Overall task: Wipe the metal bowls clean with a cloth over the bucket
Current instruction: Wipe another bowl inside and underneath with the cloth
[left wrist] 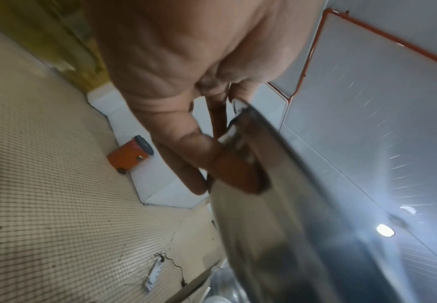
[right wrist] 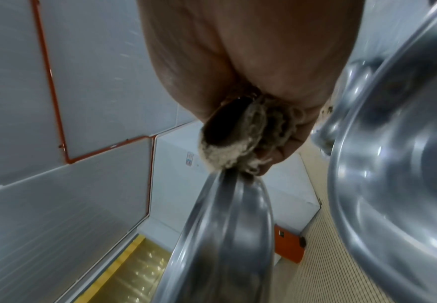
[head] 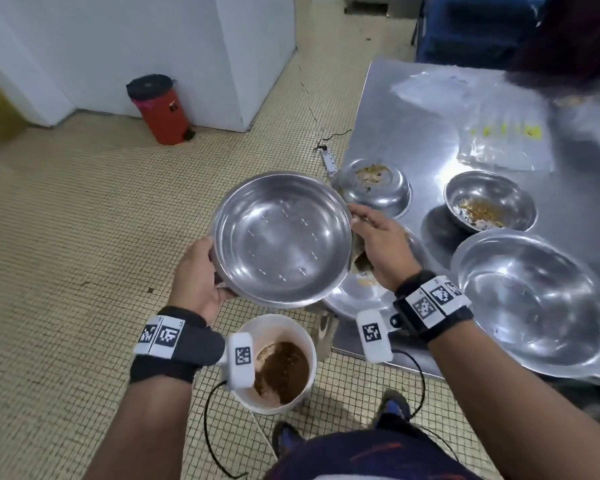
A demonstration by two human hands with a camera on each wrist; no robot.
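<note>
A shiny metal bowl (head: 281, 237) hangs tilted above the white bucket (head: 303, 329), whose inside is coated with brown slop. My left hand (head: 201, 271) grips its left rim (left wrist: 240, 114), thumb on the inner side. My right hand (head: 378, 244) is at the bowl's right rim and clutches a dirty frayed cloth (right wrist: 246, 139) (head: 362, 261) against the rim edge (right wrist: 228, 205). The bowl's inside looks clean and wet.
On the steel table (head: 413, 109) stand an upturned bowl with scraps on top (head: 373, 188), a dirty bowl (head: 489, 202), a large clean bowl (head: 534, 299) and plastic bags (head: 499, 140). A red pedal bin (head: 160, 109) and a power strip (head: 328, 159) are on the tiled floor.
</note>
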